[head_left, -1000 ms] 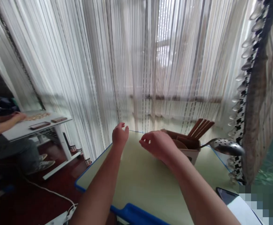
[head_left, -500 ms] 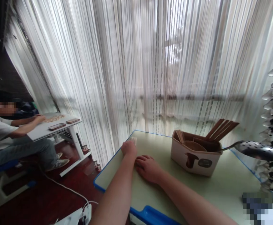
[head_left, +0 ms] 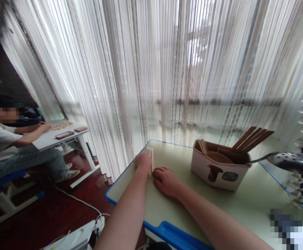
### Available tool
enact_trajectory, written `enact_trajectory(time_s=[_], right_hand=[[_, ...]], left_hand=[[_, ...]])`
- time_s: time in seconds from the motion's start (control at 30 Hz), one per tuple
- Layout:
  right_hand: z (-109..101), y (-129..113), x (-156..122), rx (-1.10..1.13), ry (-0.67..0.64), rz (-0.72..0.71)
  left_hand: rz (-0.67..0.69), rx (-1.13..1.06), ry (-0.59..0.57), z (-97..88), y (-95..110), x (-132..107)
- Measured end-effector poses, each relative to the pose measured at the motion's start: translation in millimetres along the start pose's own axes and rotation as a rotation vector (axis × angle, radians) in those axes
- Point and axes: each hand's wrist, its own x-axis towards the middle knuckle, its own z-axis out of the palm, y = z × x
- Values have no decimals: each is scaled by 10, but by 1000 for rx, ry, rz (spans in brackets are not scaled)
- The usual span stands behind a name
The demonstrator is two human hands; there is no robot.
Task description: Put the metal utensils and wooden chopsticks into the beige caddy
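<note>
My left hand [head_left: 142,163] rests on the far left part of the pale green table, its fingers closed. A bundle of thin pale sticks [head_left: 151,159], much like chopsticks, stands out along its right side, partly hidden by the hand. My right hand [head_left: 166,181] lies palm down just right of the sticks' near ends, fingers stretched and slightly bent on the tabletop. Nothing shows in it, though its underside is hidden.
Right of my hands stands a pale box [head_left: 220,172] with brown flat sticks, a brown bowl and a slotted metal skimmer [head_left: 294,161] jutting right. The table [head_left: 177,215] has a blue rim. Curtains hang behind. At left a person sits at a white table [head_left: 44,139].
The view has shifted slightly. More of the pale sticks shows beside my left hand, including their near ends by my right fingertips. Both hands stay in nearly the same place.
</note>
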Motion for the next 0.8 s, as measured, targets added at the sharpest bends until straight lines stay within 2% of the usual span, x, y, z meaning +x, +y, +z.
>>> enact_trajectory(time_s=[0.3, 0.4, 0.6, 0.7, 0.8], right_hand=[[-42, 2, 14, -105, 23, 132], [-40, -5, 17, -130, 39, 120], [-50, -61, 24, -284, 10, 200], [-74, -37, 44, -315, 13, 300], [-119, 34, 70, -324, -24, 490]], left_hand=[[17, 15, -6, -5, -3, 11], [16, 20, -1, 11, -1, 20], [20, 28, 0, 31, 7, 28], [14, 22, -6, 24, 10, 25], [6, 13, -5, 22, 12, 29]])
